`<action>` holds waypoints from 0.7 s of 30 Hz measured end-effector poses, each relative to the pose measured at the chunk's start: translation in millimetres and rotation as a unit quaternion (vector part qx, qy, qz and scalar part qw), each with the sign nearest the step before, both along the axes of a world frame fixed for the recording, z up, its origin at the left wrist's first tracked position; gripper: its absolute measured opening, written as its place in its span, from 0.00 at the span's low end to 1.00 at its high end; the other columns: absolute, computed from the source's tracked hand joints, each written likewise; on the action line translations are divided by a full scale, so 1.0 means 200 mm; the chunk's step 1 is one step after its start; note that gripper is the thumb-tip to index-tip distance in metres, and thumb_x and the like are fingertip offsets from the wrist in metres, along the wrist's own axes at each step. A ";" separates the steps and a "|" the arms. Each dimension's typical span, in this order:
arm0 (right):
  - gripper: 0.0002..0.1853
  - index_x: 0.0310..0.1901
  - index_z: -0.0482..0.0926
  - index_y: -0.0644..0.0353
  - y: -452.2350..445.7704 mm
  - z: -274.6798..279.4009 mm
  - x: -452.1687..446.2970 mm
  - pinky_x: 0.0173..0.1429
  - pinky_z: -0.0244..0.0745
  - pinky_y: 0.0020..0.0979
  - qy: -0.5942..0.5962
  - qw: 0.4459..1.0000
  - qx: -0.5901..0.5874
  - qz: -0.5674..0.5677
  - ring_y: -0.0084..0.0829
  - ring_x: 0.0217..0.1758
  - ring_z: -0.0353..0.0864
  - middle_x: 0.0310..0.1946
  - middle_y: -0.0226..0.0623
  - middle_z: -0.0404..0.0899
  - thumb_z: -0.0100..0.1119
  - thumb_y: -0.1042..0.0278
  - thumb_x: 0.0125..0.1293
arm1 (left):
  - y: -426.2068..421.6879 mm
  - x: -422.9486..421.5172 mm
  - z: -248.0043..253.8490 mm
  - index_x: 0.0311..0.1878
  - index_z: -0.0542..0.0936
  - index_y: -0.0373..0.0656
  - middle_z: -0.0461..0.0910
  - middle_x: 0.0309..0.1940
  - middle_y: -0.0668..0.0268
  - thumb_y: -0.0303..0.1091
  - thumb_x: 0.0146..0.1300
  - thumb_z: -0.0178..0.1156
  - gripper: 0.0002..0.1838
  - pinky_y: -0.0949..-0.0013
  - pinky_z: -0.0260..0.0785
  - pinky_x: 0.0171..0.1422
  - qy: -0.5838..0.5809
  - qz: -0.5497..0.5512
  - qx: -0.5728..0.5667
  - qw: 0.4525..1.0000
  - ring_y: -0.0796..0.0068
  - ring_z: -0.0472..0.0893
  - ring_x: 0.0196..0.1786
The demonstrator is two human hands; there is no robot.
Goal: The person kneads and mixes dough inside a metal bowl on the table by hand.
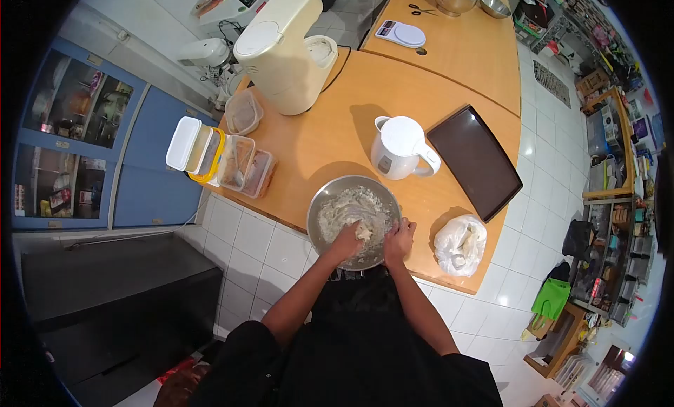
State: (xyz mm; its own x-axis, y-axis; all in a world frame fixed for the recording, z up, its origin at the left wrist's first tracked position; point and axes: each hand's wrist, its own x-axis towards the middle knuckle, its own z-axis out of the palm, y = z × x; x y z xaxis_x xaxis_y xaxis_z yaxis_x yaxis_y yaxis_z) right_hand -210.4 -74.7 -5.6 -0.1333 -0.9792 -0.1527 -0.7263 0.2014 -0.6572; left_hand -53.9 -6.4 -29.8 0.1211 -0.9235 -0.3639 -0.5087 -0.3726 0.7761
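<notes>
A steel mixing bowl point(317, 201) sits at the front edge of the wooden table, holding a loose, floury dough point(351, 209). My left hand point(347, 243) reaches down inside it, its fingers curled into the mixture and partly hidden, with pale dough sticking at the fingertips. On the bowl's right side my right hand point(399, 240) grips the rim. A white electric kettle point(399, 149) stands just behind the bowl. To the right lies an open plastic bag point(460, 245) with something pale in it.
A dark baking tray point(476, 161) lies right of the kettle. Clear plastic containers point(237, 161) and a cream stand mixer point(281, 56) stand at the left. Farther back are a kitchen scale point(401, 34), scissors point(423, 11) and metal bowls point(456, 0).
</notes>
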 end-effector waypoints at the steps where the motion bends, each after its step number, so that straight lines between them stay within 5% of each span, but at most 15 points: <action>1: 0.06 0.42 0.73 0.59 0.00 0.00 0.00 0.43 0.71 0.55 -0.002 1.000 0.000 0.002 0.58 0.40 0.77 0.41 0.49 0.69 0.53 0.67 0.70 | 0.01 -0.03 0.03 0.66 0.70 0.36 0.75 0.59 0.40 0.31 0.55 0.64 0.32 0.52 0.71 0.63 -0.040 -0.019 -0.001 0.999 0.37 0.77 0.58; 5: 0.06 0.41 0.73 0.60 0.00 -0.04 -0.01 0.43 0.71 0.55 -0.004 1.000 -0.025 0.015 0.58 0.40 0.77 0.41 0.49 0.69 0.53 0.67 0.70 | -0.07 -0.10 0.43 0.66 0.71 0.43 0.72 0.63 0.43 0.29 0.54 0.66 0.33 0.49 0.72 0.61 -0.151 -0.040 0.074 0.985 0.40 0.78 0.56; 11: 0.06 0.41 0.72 0.61 0.01 -0.03 -0.02 0.41 0.71 0.54 0.004 1.000 -0.022 0.012 0.57 0.38 0.76 0.40 0.49 0.69 0.53 0.68 0.70 | -0.06 0.00 0.30 0.65 0.72 0.46 0.76 0.57 0.49 0.29 0.50 0.69 0.35 0.49 0.73 0.57 -0.218 0.037 -0.050 0.974 0.45 0.78 0.57; 17: 0.07 0.40 0.72 0.62 0.01 -0.05 -0.01 0.40 0.72 0.53 0.006 0.998 -0.061 0.016 0.57 0.38 0.76 0.39 0.50 0.69 0.54 0.67 0.70 | -0.07 0.05 -0.05 0.65 0.70 0.45 0.70 0.61 0.49 0.28 0.49 0.70 0.37 0.46 0.70 0.61 -0.262 -0.046 -0.014 0.964 0.45 0.72 0.63; 21: 0.06 0.41 0.72 0.61 -0.01 -0.07 -0.01 0.39 0.71 0.54 0.019 0.999 -0.050 0.009 0.57 0.37 0.76 0.38 0.50 0.69 0.55 0.69 0.69 | 0.03 -0.06 0.01 0.66 0.69 0.45 0.70 0.58 0.48 0.31 0.50 0.70 0.37 0.47 0.70 0.61 -0.184 -0.037 0.012 0.982 0.43 0.73 0.61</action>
State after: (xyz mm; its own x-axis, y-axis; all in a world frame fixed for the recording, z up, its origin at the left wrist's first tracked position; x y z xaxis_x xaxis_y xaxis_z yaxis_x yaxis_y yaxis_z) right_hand -211.8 -75.8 -18.8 -0.1191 -0.9917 -0.0493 -0.7534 0.1226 -0.6460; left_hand -65.8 -0.1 -27.2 0.1816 -0.9267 -0.3291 -0.7792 -0.3398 0.5267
